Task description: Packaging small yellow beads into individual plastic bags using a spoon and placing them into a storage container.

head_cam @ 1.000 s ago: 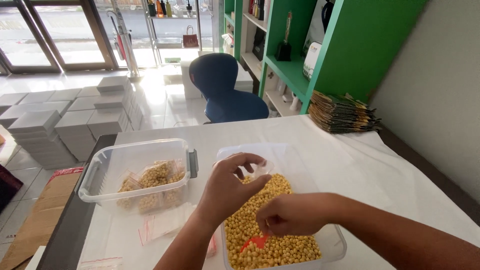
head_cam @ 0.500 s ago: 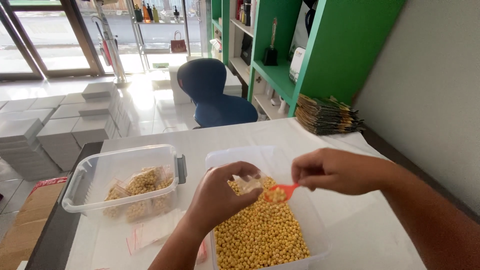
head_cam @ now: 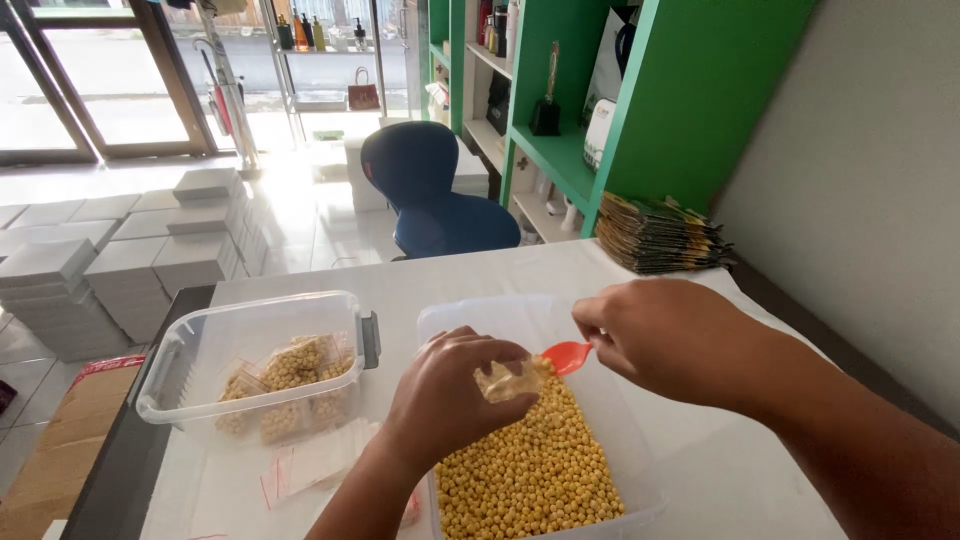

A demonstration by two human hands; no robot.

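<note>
At the far left, stacks of flat white boxes (head_cam: 120, 250) stand on the tiled floor, and a piece of brown cardboard (head_cam: 40, 450) lies beside the dark edge of the tabletop (head_cam: 700, 480), which is covered in white. On the tabletop's left part sits a clear plastic tub (head_cam: 250, 365) with a grey clasp; several small filled bags of yellow beans (head_cam: 290, 375) lie inside it. Just in front of it, empty small clear bags with red seal strips (head_cam: 310, 460) lie flat on the cloth.

The left hand (head_cam: 450, 395) is over the near-left side of a second clear tub (head_cam: 540, 440), which is well filled with loose yellow beans (head_cam: 530, 470). Its fingers are curled closed around a small clear bag (head_cam: 510, 378), pinching it so the mouth faces right; the bag already has some beans in it. Touching that mouth is the bowl of a small red scoop (head_cam: 568, 356), held above the bean tub. The right hand (head_cam: 665, 340) has the scoop's handle pinched between thumb and closed fingers; the handle itself is hidden by the hand.

Beyond the tabletop stands a dark blue chair (head_cam: 440, 195). To the right rises a green shelf unit (head_cam: 650, 110), and a stack of dark flat pouches (head_cam: 660, 235) rests at the tabletop's far right corner, against the wall.
</note>
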